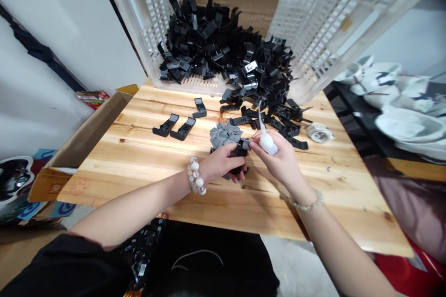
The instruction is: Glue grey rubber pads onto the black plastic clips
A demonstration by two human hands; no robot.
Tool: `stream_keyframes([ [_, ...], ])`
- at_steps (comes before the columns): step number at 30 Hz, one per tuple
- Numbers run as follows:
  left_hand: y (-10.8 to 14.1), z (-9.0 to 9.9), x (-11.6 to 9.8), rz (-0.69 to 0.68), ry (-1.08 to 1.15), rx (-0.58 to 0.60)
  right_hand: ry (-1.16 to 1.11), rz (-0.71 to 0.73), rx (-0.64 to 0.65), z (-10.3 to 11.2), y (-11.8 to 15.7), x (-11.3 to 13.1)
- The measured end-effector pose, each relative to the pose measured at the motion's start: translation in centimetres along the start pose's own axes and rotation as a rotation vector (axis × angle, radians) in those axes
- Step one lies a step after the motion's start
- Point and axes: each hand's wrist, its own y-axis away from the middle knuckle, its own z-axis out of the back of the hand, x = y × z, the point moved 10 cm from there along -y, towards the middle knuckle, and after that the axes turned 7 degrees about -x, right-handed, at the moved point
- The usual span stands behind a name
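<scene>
In my left hand point(220, 163) is a black plastic clip point(239, 152), gripped between thumb and fingers. My right hand point(280, 160) is closed around a small white squeeze bottle point(268, 143), whose thin nozzle points up and away. The right thumb and fingertip meet at the clip's end, where a small grey piece shows; whether they pinch it or press it on, I cannot tell. Just beyond my left hand lies a pile of flat grey pads point(223, 133). To the left, three black clips with grey faces point(184, 128) lie apart on the wooden table point(139, 162).
A white plastic crate point(306, 55) lies on its side at the back, with a heap of black clips point(216, 41) spilling out. A clear tape roll point(318, 132) sits at right. Cardboard boxes point(87, 134) stand left; white bowl-like items point(386, 88) fill a rack at right.
</scene>
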Motion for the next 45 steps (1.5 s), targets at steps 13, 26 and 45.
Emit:
stream_keyframes([
  [13,-0.5,-0.2,0.6,0.001,-0.019,0.028,0.186,0.212,-0.044,-0.5,0.4,1.3],
  [26,-0.3,-0.3,0.5,-0.001,-0.034,0.028,0.210,0.231,-0.031,-0.9,0.4,1.5],
  [45,-0.5,-0.1,0.7,0.003,-0.017,0.010,0.251,0.265,-0.010,-1.2,0.6,1.5],
])
